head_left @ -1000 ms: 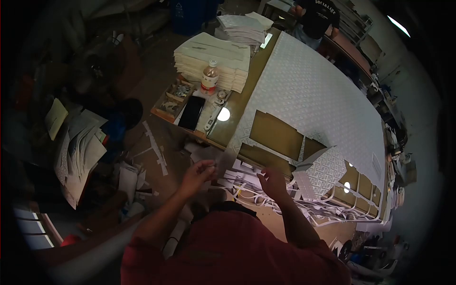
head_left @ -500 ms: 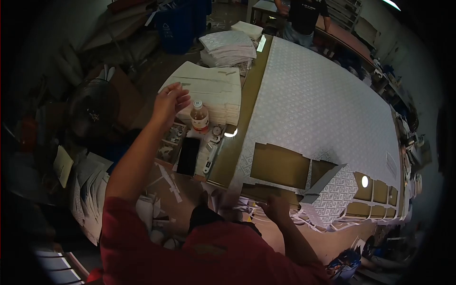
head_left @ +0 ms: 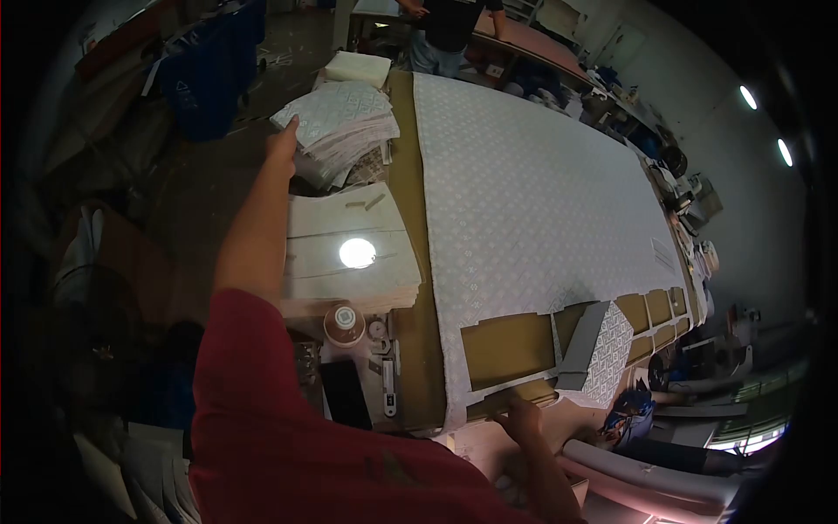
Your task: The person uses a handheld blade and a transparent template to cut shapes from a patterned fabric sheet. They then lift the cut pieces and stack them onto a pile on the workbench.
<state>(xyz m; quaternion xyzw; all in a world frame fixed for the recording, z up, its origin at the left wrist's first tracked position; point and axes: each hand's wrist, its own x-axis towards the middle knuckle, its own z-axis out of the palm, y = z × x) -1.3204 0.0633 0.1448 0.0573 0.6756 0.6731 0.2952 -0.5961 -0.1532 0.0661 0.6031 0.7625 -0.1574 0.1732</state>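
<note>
My left hand reaches out to the near left corner of a stack of patterned white sheets. Its thumb lies over the top sheet's edge and the other fingers are mostly hidden; the hand looks closed on that edge. Low in the view, my right hand, fingers curled, is at the front edge of the work table; whether anything is in it is hidden. Just above it are a strip-framed cut-out in the large patterned white sheet and a folded grey-and-patterned piece.
A pale stack of sheets lies below my left forearm. Nearer are a bottle, a black phone and a white-handled cutter. A blue bin stands far left. Another person stands beyond the table.
My left hand has moved from above the pale stack forward to the patterned stack. The view has shifted with my body leaning. My right hand stays at the table edge.
</note>
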